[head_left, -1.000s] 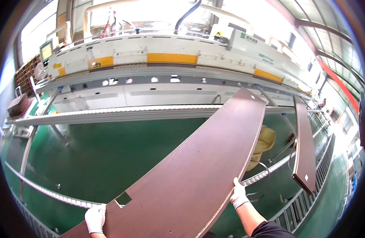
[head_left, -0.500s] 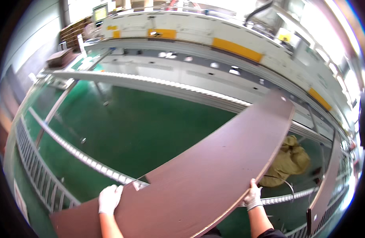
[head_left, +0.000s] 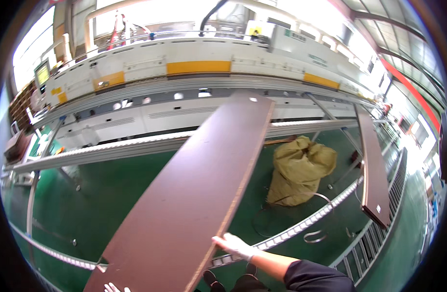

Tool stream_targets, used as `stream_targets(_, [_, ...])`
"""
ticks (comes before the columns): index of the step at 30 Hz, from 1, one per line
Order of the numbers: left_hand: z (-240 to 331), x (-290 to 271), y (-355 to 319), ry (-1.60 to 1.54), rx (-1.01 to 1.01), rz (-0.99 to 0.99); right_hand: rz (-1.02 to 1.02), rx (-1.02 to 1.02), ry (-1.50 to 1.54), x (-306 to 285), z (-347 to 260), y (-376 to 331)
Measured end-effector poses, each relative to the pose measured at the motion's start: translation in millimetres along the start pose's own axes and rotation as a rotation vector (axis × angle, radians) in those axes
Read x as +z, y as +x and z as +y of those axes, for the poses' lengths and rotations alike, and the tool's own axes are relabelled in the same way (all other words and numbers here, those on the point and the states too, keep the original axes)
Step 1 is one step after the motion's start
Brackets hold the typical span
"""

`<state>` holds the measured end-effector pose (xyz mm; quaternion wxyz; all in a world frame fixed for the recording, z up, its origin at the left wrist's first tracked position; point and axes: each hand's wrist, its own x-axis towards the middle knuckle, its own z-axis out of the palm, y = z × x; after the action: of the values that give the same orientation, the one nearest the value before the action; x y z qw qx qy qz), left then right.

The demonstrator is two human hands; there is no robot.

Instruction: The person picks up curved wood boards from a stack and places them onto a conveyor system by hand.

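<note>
A long brown board (head_left: 184,180) slants from the lower edge up to the machine's rail, with a small notch in its near left side. My right hand (head_left: 235,246), in a white glove, is closed on the board's right edge. At the lower edge, the gloved fingertips of my left hand (head_left: 116,288) lie apart on the board's face. The rest of that hand is out of the picture.
A white machine (head_left: 150,65) with yellow panels spans the back, behind a metal rail (head_left: 111,152). A tan sack (head_left: 301,168) stands right of the board. Another brown board (head_left: 374,170) lies further right beside a roller track (head_left: 374,243). A roller strip (head_left: 301,226) crosses the green floor.
The view has swung right. The board now points more straight ahead, with its far end over the rail. My left hand has dropped to the lower edge; my right hand remains on the board's edge.
</note>
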<state>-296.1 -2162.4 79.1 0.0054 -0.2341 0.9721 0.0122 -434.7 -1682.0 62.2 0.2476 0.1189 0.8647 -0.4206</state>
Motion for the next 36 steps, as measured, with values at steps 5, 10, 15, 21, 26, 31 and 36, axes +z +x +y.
stream_targets(5, [114.1,22.1,23.9,0.063,0.223,-0.004,-0.016,-0.394,-0.223,-6.0,-13.8,-40.3])
stream_targets(10, [230.0,15.0,35.9,0.071,0.465,-0.056,0.246,-0.446,-0.051,-50.0,87.6,-113.9])
stream_targets(15, [316.2,16.2,51.0,0.018,0.616,0.042,0.576,0.004,0.132,-113.3,195.4,-218.0])
stream_targets(21, [456.0,34.3,-0.7,-0.216,0.713,-0.001,1.042,0.274,0.835,-101.2,345.5,-294.0])
stream_targets(26, [584.6,55.3,-115.0,-0.554,1.234,0.018,1.184,0.340,0.845,-128.2,405.2,-323.4])
stream_targets(31, [719.7,12.2,-263.1,-0.814,1.608,-0.167,1.602,0.175,0.058,-239.6,437.0,-366.5])
stream_targets(36, [836.9,11.9,-342.8,-0.917,1.507,-0.816,1.629,0.165,-0.353,-384.3,462.3,-366.8])
